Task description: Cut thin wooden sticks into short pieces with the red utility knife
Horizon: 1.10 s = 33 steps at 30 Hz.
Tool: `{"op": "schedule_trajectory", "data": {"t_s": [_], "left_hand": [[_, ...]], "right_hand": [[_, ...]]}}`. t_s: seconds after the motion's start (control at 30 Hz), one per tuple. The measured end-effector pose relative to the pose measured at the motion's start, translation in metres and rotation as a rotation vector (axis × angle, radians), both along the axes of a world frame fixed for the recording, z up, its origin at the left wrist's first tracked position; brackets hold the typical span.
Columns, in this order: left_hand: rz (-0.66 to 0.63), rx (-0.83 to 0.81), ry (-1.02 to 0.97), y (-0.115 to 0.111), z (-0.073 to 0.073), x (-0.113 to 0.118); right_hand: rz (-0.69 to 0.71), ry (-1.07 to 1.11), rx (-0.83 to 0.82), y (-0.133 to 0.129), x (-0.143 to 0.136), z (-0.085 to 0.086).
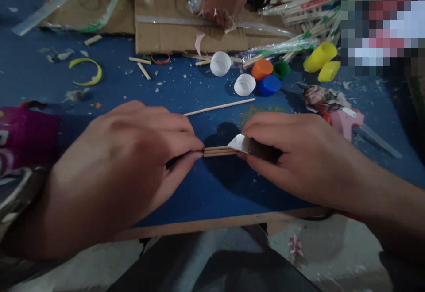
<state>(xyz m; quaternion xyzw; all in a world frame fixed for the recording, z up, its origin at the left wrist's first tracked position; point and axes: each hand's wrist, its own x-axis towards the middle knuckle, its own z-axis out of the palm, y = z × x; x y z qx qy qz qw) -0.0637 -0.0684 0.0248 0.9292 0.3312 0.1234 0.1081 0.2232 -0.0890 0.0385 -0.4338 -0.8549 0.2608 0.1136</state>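
Observation:
Several thin wooden sticks [215,151] lie side by side between my hands, over the blue tabletop. My left hand [142,146] is closed, its thumb and forefinger pinching their left ends. In my closed right hand [285,146] is a craft knife blade [239,143], its bare metal angled tip resting at the sticks; the fingertips of that hand also meet their right ends. Whether the blade has cut into the wood cannot be made out. Just beyond my hands lies a single longer stick [221,106], partly hidden by my left hand.
Bottle caps in white [220,63], orange [262,69] and blue [269,86] sit beyond my hands. A pink glue gun [345,119] lies to the right, a purple container [29,135] at left. Cardboard [186,37] and wrapped sticks [308,2] cover the back. The table's wooden edge [199,224] is nearest me.

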Motion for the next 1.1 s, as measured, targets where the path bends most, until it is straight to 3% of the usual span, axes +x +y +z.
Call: {"op": "schedule_trajectory", "data": {"t_s": [0.7, 1.1], "left_hand": [[0.039, 0.019, -0.011, -0.0034, 0.0014, 0.0052], [-0.246, -0.039, -0.151, -0.0021, 0.0035, 0.0084]], "right_hand": [[0.008, 0.003, -0.017, 0.002, 0.0001, 0.0012], [-0.007, -0.002, -0.025, 0.0009, 0.0001, 0.0014]]}}
